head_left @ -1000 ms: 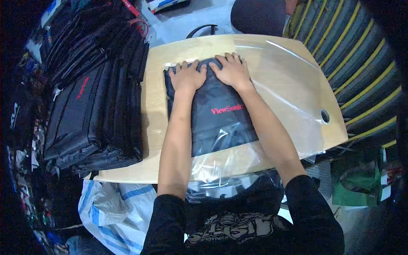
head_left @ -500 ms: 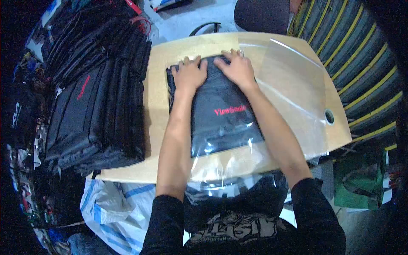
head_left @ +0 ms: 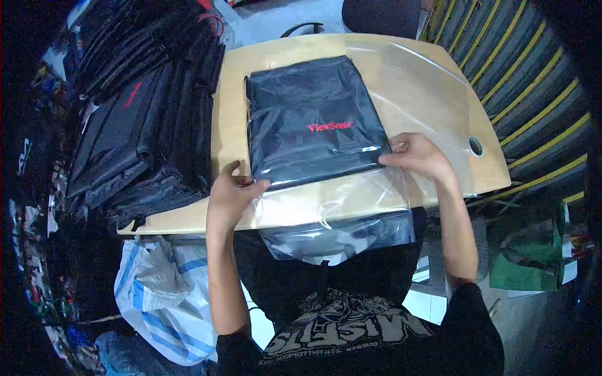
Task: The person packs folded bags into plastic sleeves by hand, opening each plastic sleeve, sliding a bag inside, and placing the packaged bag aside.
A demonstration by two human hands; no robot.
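Black cloth makes up the flat bag (head_left: 307, 106), which lies on the pale wood surface (head_left: 230, 125) with its red word facing up. Clear plastic (head_left: 351, 199) goes around it, and the loose end hangs over the near edge of the surface. Lying flat like this, the bag probably stays put by itself, so nobody has to hold it up. More clear plastic (head_left: 433, 103) lies to the right, likely kept off to the side so it is easy to reach. A pile of black bags (head_left: 119, 150) sits at the left, close by but out of the way.

The left hand (head_left: 231, 195) is at the bag's near left corner, with its thumb pointing in over the plastic and its fingers bent. The right hand (head_left: 419, 156) is at the near right corner, thumb in and fingers curled too. I can't tell if either one is really pinching the plastic. Both elbows are bent and wide apart, and the wrists turn in, maybe so the two sides stay even.
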